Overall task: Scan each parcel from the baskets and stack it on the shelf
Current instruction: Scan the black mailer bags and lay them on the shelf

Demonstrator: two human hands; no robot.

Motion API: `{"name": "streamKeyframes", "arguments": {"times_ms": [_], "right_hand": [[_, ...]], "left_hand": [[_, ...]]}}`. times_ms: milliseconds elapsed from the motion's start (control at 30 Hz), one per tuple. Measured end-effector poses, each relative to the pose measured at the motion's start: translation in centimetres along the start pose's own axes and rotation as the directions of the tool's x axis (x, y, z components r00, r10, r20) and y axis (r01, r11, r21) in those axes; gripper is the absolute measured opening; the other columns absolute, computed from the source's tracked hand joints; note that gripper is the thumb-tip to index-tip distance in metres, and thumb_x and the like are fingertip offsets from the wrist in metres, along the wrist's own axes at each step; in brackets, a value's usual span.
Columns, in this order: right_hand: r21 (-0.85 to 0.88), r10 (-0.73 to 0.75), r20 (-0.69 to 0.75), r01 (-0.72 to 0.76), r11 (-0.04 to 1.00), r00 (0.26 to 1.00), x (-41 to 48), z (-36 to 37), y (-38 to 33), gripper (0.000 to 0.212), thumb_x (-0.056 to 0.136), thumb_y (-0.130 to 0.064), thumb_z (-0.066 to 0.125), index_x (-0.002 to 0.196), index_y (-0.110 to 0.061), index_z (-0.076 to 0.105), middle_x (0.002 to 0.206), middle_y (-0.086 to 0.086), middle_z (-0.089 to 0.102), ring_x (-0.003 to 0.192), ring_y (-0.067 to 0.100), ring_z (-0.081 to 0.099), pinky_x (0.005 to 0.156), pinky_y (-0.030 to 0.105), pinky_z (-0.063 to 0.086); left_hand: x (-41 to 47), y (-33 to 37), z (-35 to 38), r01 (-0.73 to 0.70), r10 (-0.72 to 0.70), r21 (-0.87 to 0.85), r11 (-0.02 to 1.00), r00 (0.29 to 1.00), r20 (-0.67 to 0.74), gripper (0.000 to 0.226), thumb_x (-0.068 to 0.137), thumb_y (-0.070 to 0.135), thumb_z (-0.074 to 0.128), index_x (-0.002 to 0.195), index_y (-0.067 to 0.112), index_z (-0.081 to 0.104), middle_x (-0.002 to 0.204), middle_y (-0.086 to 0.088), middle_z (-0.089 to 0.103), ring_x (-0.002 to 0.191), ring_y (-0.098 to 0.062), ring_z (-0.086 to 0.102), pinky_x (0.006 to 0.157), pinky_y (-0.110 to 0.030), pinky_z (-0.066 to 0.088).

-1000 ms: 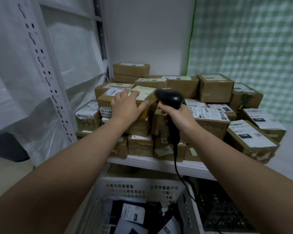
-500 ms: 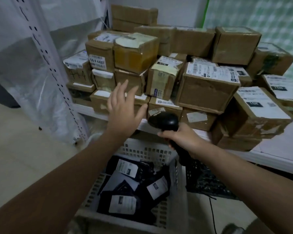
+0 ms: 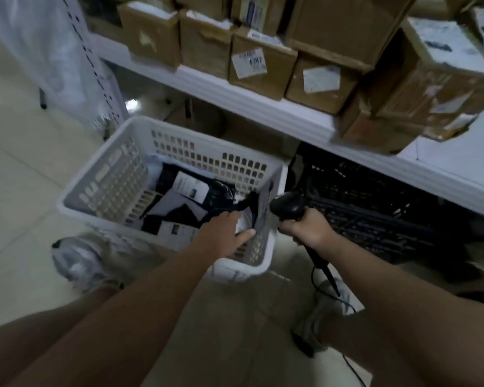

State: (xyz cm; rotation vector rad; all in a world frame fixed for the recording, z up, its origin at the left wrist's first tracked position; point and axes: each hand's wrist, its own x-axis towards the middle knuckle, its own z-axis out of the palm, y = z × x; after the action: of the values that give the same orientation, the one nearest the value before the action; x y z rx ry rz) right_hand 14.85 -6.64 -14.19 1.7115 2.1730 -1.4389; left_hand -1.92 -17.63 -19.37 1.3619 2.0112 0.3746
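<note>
Left hand (image 3: 224, 233) reaches into the white basket (image 3: 95, 174), fingers and thumb pinching a dark bagged parcel (image 3: 242, 222) at its 4 o'clock corner, evidently for lifting out. Right hand (image 3: 305, 230), just beside at 3 o'clock, is clamped round the scanner (image 3: 288, 208), head facing 9 o'clock, ready to read. Shelf (image 3: 263, 107) of cardboard boxes (image 3: 263, 62) at 12 o'clock; pale tiled floor (image 3: 17, 169).

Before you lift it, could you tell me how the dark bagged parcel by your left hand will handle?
Probably floppy: the dark parcel lies creased and bent in the white basket, so it may sag. Its glossy film looks slippery. Likely light, since it looks thin; contents are hidden.
</note>
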Motion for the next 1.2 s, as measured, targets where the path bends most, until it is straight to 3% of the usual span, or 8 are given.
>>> {"name": "streamKeyframes", "arguments": {"times_ms": [100,233,300,533,667,767,933,1200], "right_hand": [[0.056,-0.002,-0.035,0.004,0.998,0.999,-1.0,1.3,2.3,0.010,0.091,-0.012,0.064,0.096,-0.004,0.060,0.080,0.017,0.055,0.068,0.025,0.052,0.057,0.032,0.042],[0.070,-0.041,-0.119,0.050,0.996,0.992,-1.1,3.7,4.9,0.035,0.085,-0.018,0.072,0.116,-0.007,0.063,0.103,0.011,0.068,0.095,0.026,0.064,0.082,0.042,0.053],[0.086,-0.049,-0.151,0.063,0.994,0.987,-1.0,4.6,5.6,0.043,0.083,-0.020,0.075,0.121,-0.006,0.060,0.100,0.009,0.065,0.092,0.023,0.060,0.079,0.037,0.051],[-0.102,-0.014,-0.087,0.005,0.995,0.996,-1.7,8.3,6.1,0.028,0.084,-0.019,0.071,0.105,-0.011,0.054,0.082,0.002,0.056,0.083,0.023,0.054,0.067,0.030,0.039],[-0.053,0.019,-0.144,-0.027,0.998,0.989,-2.7,10.5,5.8,0.033,0.087,-0.013,0.064,0.117,-0.009,0.052,0.097,0.011,0.062,0.091,0.032,0.060,0.070,0.037,0.046],[-0.011,0.078,-0.168,-0.081,0.997,0.983,-3.7,11.3,5.9,0.041,0.087,-0.015,0.064,0.125,-0.012,0.050,0.114,0.014,0.063,0.103,0.033,0.061,0.082,0.041,0.052],[-0.010,0.111,-0.188,-0.115,0.993,0.976,-5.3,10.5,7.8,0.039,0.087,-0.015,0.064,0.123,-0.012,0.051,0.113,0.011,0.063,0.098,0.029,0.060,0.077,0.036,0.048],[-0.089,0.186,-0.256,-0.214,0.973,0.949,-6.3,4.9,13.4,0.028,0.089,-0.023,0.062,0.116,-0.016,0.056,0.091,0.008,0.058,0.074,0.027,0.053,0.065,0.035,0.042]], "left_hand": [[-0.9,0.8,3.9,0.048,-0.037,-0.063,0.997,0.983,0.178,0.072,0.095,0.057,0.045,0.151,0.016,0.023,0.141,-0.007,0.048,0.118,-0.025,0.053,0.086,-0.030,0.044],[-1.5,0.6,7.2,-0.095,0.061,0.354,0.930,0.993,0.105,0.065,0.090,0.062,0.047,0.134,0.015,0.051,0.120,-0.006,0.064,0.109,-0.023,0.059,0.089,-0.035,0.049],[-2.4,0.5,7.7,-0.140,0.092,0.398,0.907,0.986,0.138,0.058,0.090,0.061,0.048,0.121,0.014,0.060,0.107,-0.005,0.067,0.099,-0.022,0.062,0.085,-0.037,0.051],[-8.4,-2.1,7.4,-0.127,0.024,0.227,0.966,0.913,0.407,0.071,0.087,0.061,0.054,0.146,0.026,0.037,0.140,-0.003,0.052,0.123,-0.022,0.051,0.096,-0.030,0.039],[-9.9,-4.9,5.3,-0.167,-0.024,0.568,0.806,0.949,0.313,0.075,0.085,0.062,0.055,0.148,0.026,0.032,0.132,-0.007,0.054,0.118,-0.026,0.051,0.095,-0.035,0.039],[-10.9,-7.1,3.1,-0.036,-0.147,0.750,0.661,0.973,0.176,0.056,0.093,0.048,0.052,0.142,0.023,0.038,0.132,-0.009,0.051,0.122,-0.028,0.048,0.101,-0.037,0.036],[-11.7,-8.3,3.1,-0.027,-0.109,0.820,0.572,0.988,0.109,0.032,0.099,0.026,0.043,0.129,0.020,0.052,0.122,-0.008,0.056,0.111,-0.028,0.055,0.089,-0.036,0.044],[-11.4,-2.1,6.6,-0.268,0.063,0.750,0.604,0.955,0.290,0.042,0.095,0.051,0.047,0.120,0.017,0.055,0.113,-0.008,0.060,0.103,-0.027,0.057,0.075,-0.034,0.038]]}}
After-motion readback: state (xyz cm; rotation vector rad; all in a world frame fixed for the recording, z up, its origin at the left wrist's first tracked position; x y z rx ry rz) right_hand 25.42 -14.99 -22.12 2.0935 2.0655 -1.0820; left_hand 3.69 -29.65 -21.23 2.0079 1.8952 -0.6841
